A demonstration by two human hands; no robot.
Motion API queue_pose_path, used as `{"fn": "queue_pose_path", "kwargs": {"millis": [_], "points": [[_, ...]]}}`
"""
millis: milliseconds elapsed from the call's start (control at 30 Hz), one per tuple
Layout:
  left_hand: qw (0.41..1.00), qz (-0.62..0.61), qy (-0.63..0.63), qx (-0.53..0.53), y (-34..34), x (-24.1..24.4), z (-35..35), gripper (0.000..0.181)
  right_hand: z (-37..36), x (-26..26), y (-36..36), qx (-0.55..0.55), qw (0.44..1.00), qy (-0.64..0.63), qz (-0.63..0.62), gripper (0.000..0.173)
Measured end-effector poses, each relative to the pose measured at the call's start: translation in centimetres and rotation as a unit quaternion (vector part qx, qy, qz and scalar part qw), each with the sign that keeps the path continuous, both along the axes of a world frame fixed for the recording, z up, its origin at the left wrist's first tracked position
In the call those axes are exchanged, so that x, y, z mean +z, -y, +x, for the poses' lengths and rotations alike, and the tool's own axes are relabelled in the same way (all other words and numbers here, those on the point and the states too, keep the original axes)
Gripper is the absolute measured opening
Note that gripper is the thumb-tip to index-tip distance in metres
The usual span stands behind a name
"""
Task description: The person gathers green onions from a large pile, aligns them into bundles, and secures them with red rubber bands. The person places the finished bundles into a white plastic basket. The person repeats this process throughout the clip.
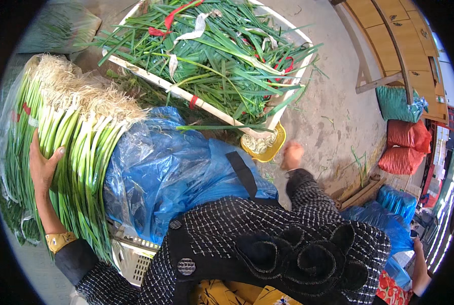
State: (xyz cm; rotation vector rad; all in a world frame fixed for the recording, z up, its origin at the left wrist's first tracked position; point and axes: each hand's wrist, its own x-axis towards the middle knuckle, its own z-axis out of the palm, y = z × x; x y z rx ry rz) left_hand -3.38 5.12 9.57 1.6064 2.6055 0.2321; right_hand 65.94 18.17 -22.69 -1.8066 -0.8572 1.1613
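At the left, a thick bundle of long green stalks with pale roots, likely garlic chives or leeks (65, 126), lies beside blue plastic sheeting (154, 160) over the person's lap. My left hand (46, 164) rests on these stalks with thumb and fingers spread; whether it grips any is unclear. My right hand (292, 154), blurred, is over the floor just right of a yellow basket (279, 143) holding pale coils. Its fingers cannot be made out. Loose green leaves (208, 65) with red and whitish strips fill a white-rimmed container (211, 110) ahead.
A plastic-wrapped green bundle (59, 28) lies at upper left. A perforated white crate (135, 267) stands below the blue sheeting. Wooden cabinets (406, 42), red sacks (402, 158) and blue bags (396, 202) are at the right, where another person's arm (420, 263) shows.
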Motion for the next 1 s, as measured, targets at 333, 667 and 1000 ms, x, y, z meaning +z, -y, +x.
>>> {"fn": "queue_pose_path", "kwargs": {"millis": [333, 667, 1000], "points": [[1.0, -0.025, -0.003, 0.011, 0.2, -1.1, -1.5, 0.09, -2.2, -4.6, 1.2, 0.321, 0.859, 0.364, -0.161, 0.023], [0.999, -0.028, -0.003, 0.041, 0.0, -1.1, -0.8, 0.087, -0.3, -5.5, -0.9, 0.411, 0.814, 0.396, -0.109, 0.029], [0.99, -0.088, -0.002, 0.105, 0.2, -0.7, -0.1, 0.099, 3.2, -10.3, -2.2, 0.507, 0.758, 0.402, -0.08, 0.024]]}}
